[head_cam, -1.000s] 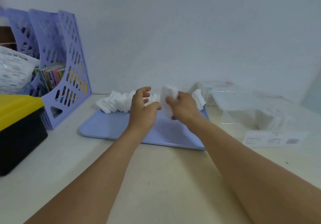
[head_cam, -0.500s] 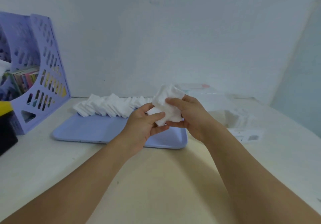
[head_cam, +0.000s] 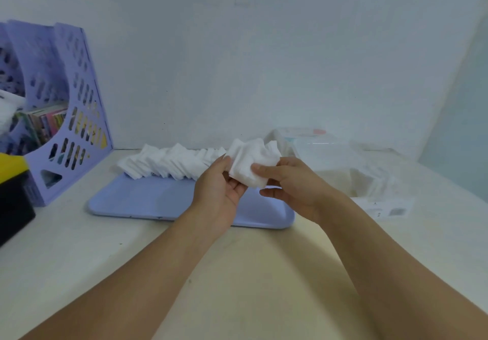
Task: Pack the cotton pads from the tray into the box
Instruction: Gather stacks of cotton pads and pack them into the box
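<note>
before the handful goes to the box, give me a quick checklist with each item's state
1. Stack of pads held: ok, left hand and right hand both hold it.
2. Stack squared up: not ok, top edges fan apart.
3. Clear box within reach: ok, right of the tray.
4. Box open: cannot tell, it is transparent and washed out.
5. Room left in the box: cannot tell.
6. Pads left on tray: ok, a row lies along its far edge.

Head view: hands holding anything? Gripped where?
Both: a bunch of cotton pads. Left hand fingers hold its left edge; right hand thumb pinches its lower right corner, above the tray.
</note>
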A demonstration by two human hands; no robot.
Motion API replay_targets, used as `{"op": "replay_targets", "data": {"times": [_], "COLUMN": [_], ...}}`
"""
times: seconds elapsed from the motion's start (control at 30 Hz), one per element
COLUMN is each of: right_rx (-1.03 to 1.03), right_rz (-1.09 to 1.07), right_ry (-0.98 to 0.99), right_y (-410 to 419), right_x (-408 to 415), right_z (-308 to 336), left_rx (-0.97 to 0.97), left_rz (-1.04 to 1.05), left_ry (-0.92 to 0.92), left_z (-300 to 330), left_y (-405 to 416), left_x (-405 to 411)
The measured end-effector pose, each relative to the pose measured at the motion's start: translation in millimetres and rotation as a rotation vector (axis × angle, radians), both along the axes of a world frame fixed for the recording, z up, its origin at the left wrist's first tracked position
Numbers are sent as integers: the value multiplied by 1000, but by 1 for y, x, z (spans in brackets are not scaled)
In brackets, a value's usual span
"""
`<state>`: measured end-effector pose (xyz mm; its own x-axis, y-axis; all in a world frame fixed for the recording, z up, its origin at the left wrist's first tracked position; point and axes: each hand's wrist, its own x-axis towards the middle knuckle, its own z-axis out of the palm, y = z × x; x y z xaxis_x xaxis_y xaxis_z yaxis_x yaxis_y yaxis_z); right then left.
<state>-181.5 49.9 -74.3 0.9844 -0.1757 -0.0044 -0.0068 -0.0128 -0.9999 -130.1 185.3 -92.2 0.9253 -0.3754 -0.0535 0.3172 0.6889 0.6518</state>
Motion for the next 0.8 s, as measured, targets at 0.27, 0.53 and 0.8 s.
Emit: {"op": "replay_targets", "data": {"times": [0.27,0.53,0.8], "right_rx": [92,193,133], "right_rz": [-15,47,-2], "right_ry": [-7,-18,-24], "right_y": [-2,-7,-7], "right_x": [-1,0,0], "right_z": [-3,-3,-5], "left_rx": [-39,-16,122], "left_rz": [-41,-84,-59], "left_ry": [0,-38,-99], "left_z": [-1,0,-1], "left_y": [-3,-3,-3], "left_x": [-7,-11,-9]}}
